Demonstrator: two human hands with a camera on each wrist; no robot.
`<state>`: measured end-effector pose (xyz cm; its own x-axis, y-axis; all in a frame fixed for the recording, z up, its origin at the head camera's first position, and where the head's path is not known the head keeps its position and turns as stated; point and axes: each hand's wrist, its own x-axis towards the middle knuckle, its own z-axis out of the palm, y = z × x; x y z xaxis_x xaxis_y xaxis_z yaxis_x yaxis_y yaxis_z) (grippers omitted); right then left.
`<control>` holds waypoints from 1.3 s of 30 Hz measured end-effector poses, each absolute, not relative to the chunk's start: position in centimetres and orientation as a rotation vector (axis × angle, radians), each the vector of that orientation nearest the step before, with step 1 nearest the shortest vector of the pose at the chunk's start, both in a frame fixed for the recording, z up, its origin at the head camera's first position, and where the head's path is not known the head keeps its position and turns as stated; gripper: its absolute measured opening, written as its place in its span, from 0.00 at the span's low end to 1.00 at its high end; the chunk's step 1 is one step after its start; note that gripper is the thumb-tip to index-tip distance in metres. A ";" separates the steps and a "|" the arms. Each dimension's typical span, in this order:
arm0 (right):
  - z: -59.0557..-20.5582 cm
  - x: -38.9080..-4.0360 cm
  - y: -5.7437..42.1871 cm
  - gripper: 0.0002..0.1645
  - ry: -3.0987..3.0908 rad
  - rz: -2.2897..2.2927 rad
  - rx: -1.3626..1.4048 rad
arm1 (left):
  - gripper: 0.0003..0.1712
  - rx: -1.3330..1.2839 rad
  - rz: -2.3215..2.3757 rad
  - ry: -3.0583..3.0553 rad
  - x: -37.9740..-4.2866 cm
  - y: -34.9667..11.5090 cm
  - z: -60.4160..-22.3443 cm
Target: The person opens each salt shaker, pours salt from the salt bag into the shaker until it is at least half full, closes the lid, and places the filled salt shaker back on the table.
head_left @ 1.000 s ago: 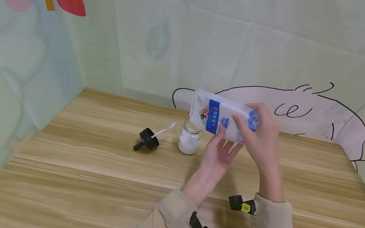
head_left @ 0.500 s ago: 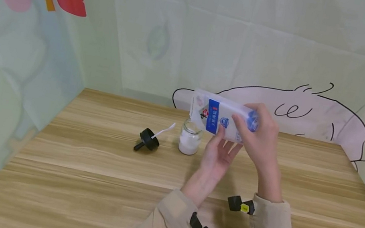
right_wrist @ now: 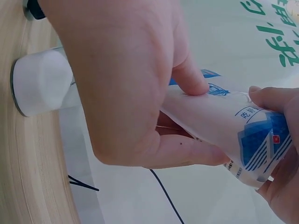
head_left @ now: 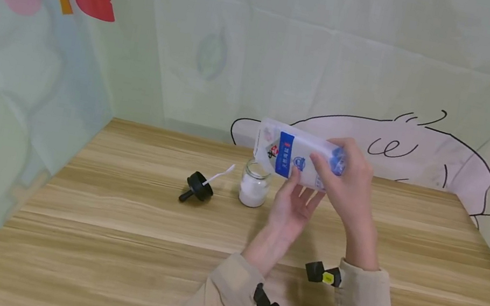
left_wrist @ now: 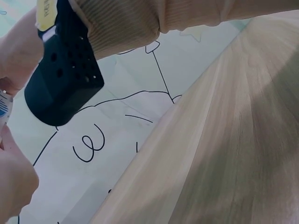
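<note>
A white and blue bag of salt [head_left: 295, 156] lies tilted nearly on its side in the air, its left end over the mouth of a small glass jar [head_left: 253, 190] filled partly with white grains. My right hand [head_left: 351, 185] grips the bag's right end. From below, my left hand [head_left: 290, 210] holds its middle, thumb on the front and fingers underneath. In the right wrist view, the left hand [right_wrist: 121, 88] hides part of the bag [right_wrist: 210, 116] and the jar [right_wrist: 44, 81] stands behind it. Whether grains are flowing cannot be seen.
Left of the jar, a black lid [head_left: 199, 187] rests on its knob with a white spoon [head_left: 221, 173] sticking up from it. Everything stands on a wooden table [head_left: 108, 260]. A printed cloth [head_left: 183, 54] hangs behind and beside it.
Almost nothing differs. Both hands keep the bag tilted at the jar's mouth; the jar and lid stay in place.
</note>
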<state>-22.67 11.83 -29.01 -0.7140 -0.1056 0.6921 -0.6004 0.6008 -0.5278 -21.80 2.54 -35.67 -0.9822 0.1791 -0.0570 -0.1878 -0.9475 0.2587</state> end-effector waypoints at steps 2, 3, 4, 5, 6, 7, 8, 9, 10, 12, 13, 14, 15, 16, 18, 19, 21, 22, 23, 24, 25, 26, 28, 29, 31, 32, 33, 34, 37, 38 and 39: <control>-29.0 -22.7 11.8 0.21 -2.215 1.040 0.550 | 0.30 -0.043 2.929 0.399 -21.8 2.5 -35.6; -29.0 -22.7 11.8 0.20 -2.217 1.044 0.548 | 0.30 -0.036 2.930 0.401 -21.8 2.5 -35.6; -29.0 -22.7 11.9 0.21 -2.219 1.051 0.546 | 0.30 -0.028 2.929 0.403 -21.8 2.5 -35.6; -29.0 -22.7 11.9 0.20 -2.219 1.055 0.545 | 0.30 -0.020 2.928 0.408 -21.8 2.5 -35.7; -29.0 -22.7 11.9 0.20 -2.220 1.059 0.543 | 0.30 -0.012 2.927 0.411 -21.8 2.5 -35.7; -29.0 -22.7 11.9 0.20 -2.219 1.063 0.543 | 0.30 -0.006 2.927 0.414 -21.7 2.5 -35.7; -29.1 -22.7 11.9 0.20 -2.220 1.065 0.542 | 0.30 0.001 2.926 0.421 -21.7 2.5 -35.7; -29.1 -22.7 11.9 0.20 -2.219 1.070 0.542 | 0.30 0.006 2.926 0.426 -21.7 2.5 -35.7; -29.1 -22.7 11.9 0.20 -2.219 1.072 0.543 | 0.30 0.008 2.925 0.431 -21.7 2.5 -35.7; -29.0 -22.7 12.0 0.20 -2.220 1.075 0.542 | 0.29 0.008 2.925 0.434 -21.7 2.5 -35.6; -29.0 -22.7 12.0 0.21 -2.220 1.076 0.544 | 0.29 0.008 2.925 0.434 -21.7 2.5 -35.6; -29.0 -22.7 12.0 0.21 -2.220 1.077 0.544 | 0.29 0.007 2.925 0.433 -21.7 2.5 -35.6; -29.0 -22.7 12.0 0.21 -2.219 1.077 0.545 | 0.29 0.005 2.925 0.430 -21.7 2.5 -35.6; -29.0 -22.8 12.0 0.21 -2.218 1.076 0.546 | 0.28 0.004 2.925 0.428 -21.7 2.5 -35.6; -29.0 -22.7 12.0 0.20 -2.217 1.076 0.548 | 0.28 -0.001 2.926 0.421 -21.7 2.5 -35.6; -29.0 -22.7 12.0 0.20 -2.217 1.077 0.549 | 0.28 -0.003 2.925 0.420 -21.7 2.5 -35.6; -29.0 -22.7 12.0 0.20 -2.220 1.082 0.550 | 0.28 -0.008 2.925 0.416 -21.7 2.5 -35.6; -29.0 -22.6 12.0 0.20 -2.220 1.087 0.552 | 0.28 -0.010 2.924 0.415 -21.7 2.5 -35.7; -29.0 -22.6 12.0 0.20 -2.221 1.089 0.552 | 0.28 -0.012 2.925 0.415 -21.7 2.5 -35.7; -28.9 -22.6 12.0 0.20 -2.220 1.093 0.554 | 0.28 -0.014 2.924 0.413 -21.7 2.5 -35.7; -28.9 -22.5 12.0 0.20 -2.221 1.095 0.553 | 0.28 -0.015 2.924 0.411 -21.7 2.5 -35.7; -28.9 -22.5 12.0 0.20 -2.220 1.096 0.552 | 0.28 -0.017 2.924 0.408 -21.7 2.5 -35.7; -28.9 -22.5 11.9 0.20 -2.214 1.093 0.549 | 0.29 -0.025 2.924 0.402 -21.7 2.5 -35.6; -28.9 -22.5 11.9 0.20 -2.207 1.092 0.547 | 0.29 -0.033 2.924 0.397 -21.7 2.5 -35.6; -29.0 -22.5 11.7 0.20 -2.188 1.082 0.544 | 0.29 -0.055 2.925 0.391 -21.7 2.5 -35.5; -29.0 -22.5 11.6 0.20 -2.175 1.076 0.545 | 0.30 -0.071 2.926 0.388 -21.7 2.5 -35.4; -29.0 -22.5 11.5 0.19 -2.162 1.070 0.546 | 0.30 -0.089 2.928 0.388 -21.7 2.5 -35.3; -29.0 -22.5 11.5 0.19 -2.146 1.063 0.549 | 0.29 -0.110 2.928 0.387 -21.7 2.5 -35.3; -29.1 -22.5 11.4 0.19 -2.105 1.046 0.556 | 0.29 -0.160 2.933 0.390 -21.6 2.5 -35.1; -29.1 -22.5 11.4 0.19 -2.098 1.041 0.557 | 0.29 -0.176 2.934 0.386 -21.7 2.5 -35.0; -29.2 -22.5 11.4 0.19 -2.091 1.039 0.557 | 0.29 -0.187 2.935 0.388 -21.7 2.5 -35.0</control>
